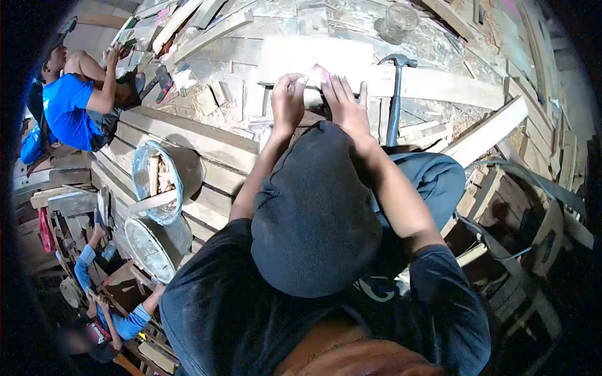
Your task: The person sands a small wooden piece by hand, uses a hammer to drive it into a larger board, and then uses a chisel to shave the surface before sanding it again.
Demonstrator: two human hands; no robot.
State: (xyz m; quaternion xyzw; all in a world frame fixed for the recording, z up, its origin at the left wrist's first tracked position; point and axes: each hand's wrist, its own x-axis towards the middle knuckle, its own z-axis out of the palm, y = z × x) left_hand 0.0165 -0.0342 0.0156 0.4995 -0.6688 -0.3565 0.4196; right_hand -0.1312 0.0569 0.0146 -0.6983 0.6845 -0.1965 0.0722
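A small pinkish piece [318, 73] lies between my hands, its kind lost in glare. My left hand [288, 103] is closed, thumb and fingers pinching its left side. At its right side, my right hand [348, 111] grips with the fingertips, the outer fingers stretched forward. Both hands are over the near edge of a brightly lit white board [282, 53]. Just right of my right hand lies a claw hammer [395, 97], its head pointing away from me. A dark knitted cloth shape [316, 213] hides what is below my wrists.
Two buckets [166, 182] stand left on wooden planks [188, 135]; one holds wood scraps. A person in a blue shirt [75, 103] sits at the upper left, another person [113, 326] at the lower left. A clear jar [401, 22] stands at the back. Loose boards [492, 128] lie right.
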